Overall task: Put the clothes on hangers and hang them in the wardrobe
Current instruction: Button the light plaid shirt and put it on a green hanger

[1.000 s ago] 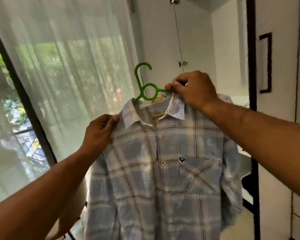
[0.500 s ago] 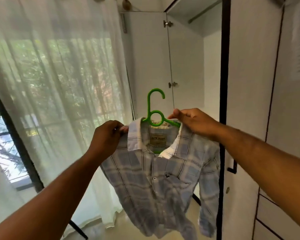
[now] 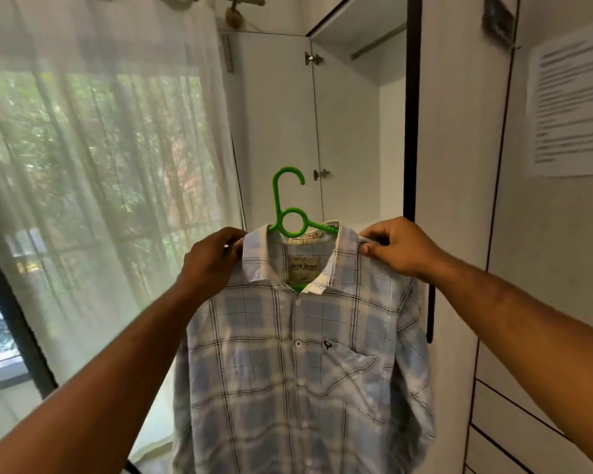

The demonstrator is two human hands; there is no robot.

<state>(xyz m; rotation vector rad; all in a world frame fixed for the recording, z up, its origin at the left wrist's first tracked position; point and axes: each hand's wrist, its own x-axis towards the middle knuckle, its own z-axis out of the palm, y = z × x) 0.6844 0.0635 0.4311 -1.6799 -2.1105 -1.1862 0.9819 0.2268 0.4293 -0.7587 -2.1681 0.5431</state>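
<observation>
The left hand (image 3: 213,258) is raised at centre frame with fingers curled, and one shoulder of the plaid shirt (image 3: 288,371) is pinched beside the collar. The right hand (image 3: 397,248) is held level with it, and the other shoulder is pinched between thumb and fingers. Both forearms are extended forward and upward. The shirt is carried on the green hanger (image 3: 276,196), whose hook stands upright and free above the collar. Behind it the open wardrobe (image 3: 350,131) is seen, its rail (image 3: 377,42) well above the hook. The left side is bounded by a curtain (image 3: 100,165) and the right by a dark door edge (image 3: 409,131).
</observation>
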